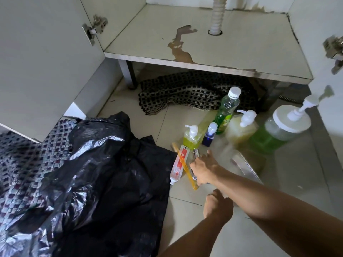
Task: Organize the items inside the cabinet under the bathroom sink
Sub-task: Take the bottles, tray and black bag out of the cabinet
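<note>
The cabinet floor (232,45) is bare and stained, with a ribbed drain hose (217,17) passing through it. On the tiled floor in front stand a green bottle with a white cap (225,114), a small yellow-green pump bottle (192,139), a small blue bottle (209,135), a yellowish pump bottle (241,129) and a large green pump jar (278,130). A red-and-white toothpaste tube (178,165) and a yellow toothbrush (186,169) lie beside them. My right hand (205,168) grips a chrome metal fitting (196,153). My left hand (218,205) hovers below it, fingers curled under and hidden.
A crumpled black bin bag (111,173) covers the floor at left, over a woven checkered mat (22,164). Another checkered cloth (185,93) lies under the cabinet by its metal leg (130,75). A shiny flat tray (247,168) lies right of my right hand. Both cabinet doors (40,62) stand open.
</note>
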